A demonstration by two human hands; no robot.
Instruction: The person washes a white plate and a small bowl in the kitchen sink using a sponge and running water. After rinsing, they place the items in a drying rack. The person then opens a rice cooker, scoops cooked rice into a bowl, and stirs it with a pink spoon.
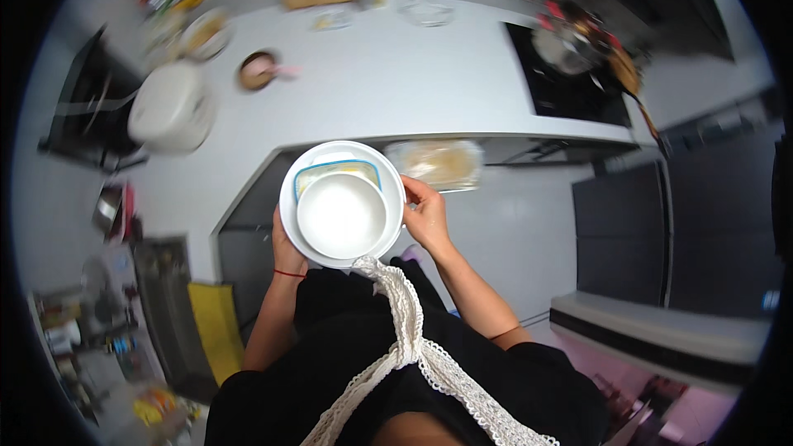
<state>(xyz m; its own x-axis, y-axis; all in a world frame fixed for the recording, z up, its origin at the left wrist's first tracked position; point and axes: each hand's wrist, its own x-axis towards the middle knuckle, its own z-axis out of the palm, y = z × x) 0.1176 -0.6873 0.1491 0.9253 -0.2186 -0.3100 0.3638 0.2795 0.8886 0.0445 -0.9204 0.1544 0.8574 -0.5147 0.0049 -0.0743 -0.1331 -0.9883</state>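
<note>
Between my hands is a large white bowl (pixel 394 232), held in front of my body. A smaller white bowl (pixel 342 215) sits inside it, beside a rectangular container with a blue rim (pixel 337 166). My left hand (pixel 289 246), with a red string at the wrist, grips the large bowl's left side; part of it is hidden beneath. On the right side, my right hand (pixel 425 210) holds the same bowl by its rim. The end of a white knitted scarf (pixel 406 316) touches or overlaps the bowl's near edge.
Ahead runs a white counter (pixel 396 87) with a white appliance (pixel 170 106), a brown bowl (pixel 256 70) and a black cooktop (pixel 576 93) bearing a pot (pixel 564 46). A plastic-wrapped package (pixel 437 164) lies below the counter's edge. The sink (pixel 170 316) is at left, dark cabinets (pixel 619 229) at right.
</note>
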